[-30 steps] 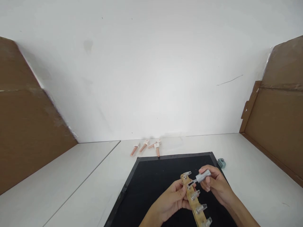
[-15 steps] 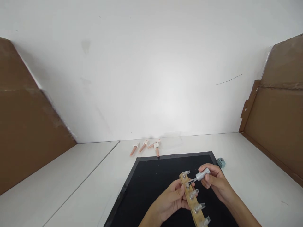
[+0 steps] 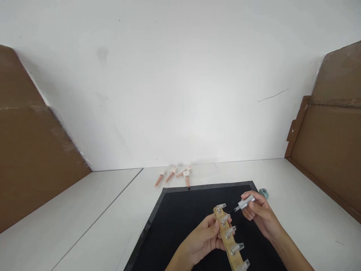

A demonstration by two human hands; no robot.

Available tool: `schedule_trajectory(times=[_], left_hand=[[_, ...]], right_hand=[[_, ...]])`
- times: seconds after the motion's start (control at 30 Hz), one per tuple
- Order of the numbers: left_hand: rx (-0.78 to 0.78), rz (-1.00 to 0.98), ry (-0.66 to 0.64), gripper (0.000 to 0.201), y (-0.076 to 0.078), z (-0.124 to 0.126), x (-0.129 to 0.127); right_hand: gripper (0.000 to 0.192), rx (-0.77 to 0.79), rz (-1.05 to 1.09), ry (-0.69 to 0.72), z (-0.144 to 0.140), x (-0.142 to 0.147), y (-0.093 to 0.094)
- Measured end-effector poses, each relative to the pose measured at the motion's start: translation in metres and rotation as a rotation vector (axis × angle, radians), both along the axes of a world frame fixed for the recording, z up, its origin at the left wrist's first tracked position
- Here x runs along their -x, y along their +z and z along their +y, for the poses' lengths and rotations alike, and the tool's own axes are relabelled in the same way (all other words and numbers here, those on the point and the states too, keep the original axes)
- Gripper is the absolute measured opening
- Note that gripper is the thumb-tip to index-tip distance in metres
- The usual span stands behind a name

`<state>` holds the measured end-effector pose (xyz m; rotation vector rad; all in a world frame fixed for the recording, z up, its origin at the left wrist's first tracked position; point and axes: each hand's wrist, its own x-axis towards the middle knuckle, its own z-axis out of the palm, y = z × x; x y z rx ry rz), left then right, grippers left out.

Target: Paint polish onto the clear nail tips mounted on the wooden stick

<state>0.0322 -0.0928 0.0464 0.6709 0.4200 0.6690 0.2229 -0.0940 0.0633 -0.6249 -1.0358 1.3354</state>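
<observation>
My left hand (image 3: 204,237) is closed around a wooden strip (image 3: 222,228), which it holds tilted above a black mat. Several clear false nail tips (image 3: 231,231) stick out along the strip, each on a small mount. In my right hand (image 3: 261,214), thumb and fingers grip the silver cap of a nail polish brush (image 3: 246,202). Its dark bristles point down and left, close to the second nail tip from the strip's far end; whether they touch it I cannot tell. A teal nail polish bottle (image 3: 263,194) stands just beyond my right hand, partly hidden by it.
Several pink-handled pieces with white heads (image 3: 171,175) lie on the white table at the back, by the wall. The black mat (image 3: 194,203) with grey-taped edges is under my hands. Cardboard panels (image 3: 36,150) rise on both sides.
My right hand has drawn the brush back, slightly up and to the right, from over the second nail tip. My left hand and the strip have hardly moved.
</observation>
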Motion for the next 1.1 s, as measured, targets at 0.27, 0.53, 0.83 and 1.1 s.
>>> schedule_trajectory(times=[0.27, 0.53, 0.83, 1.1], left_hand=[[0.003, 0.021, 0.006, 0.037, 0.0043, 0.0013, -0.0046], [0.001, 0.047, 0.002, 0.039, 0.0049, 0.0028, -0.0074], [-0.007, 0.033, 0.004, 0.038, 0.0048, 0.0027, -0.0071], [-0.012, 0.068, 0.022, 0.041, 0.0029, 0.0021, -0.0028]], right_hand=[[0.031, 0.012, -0.022, 0.065, -0.0059, 0.0058, 0.0076], [0.028, 0.009, -0.047, 0.085, -0.0049, 0.0037, 0.0039], [0.027, 0.011, -0.056, 0.082, -0.0055, 0.0033, 0.0073], [0.023, -0.006, -0.027, 0.033, -0.0023, 0.0003, 0.0052]])
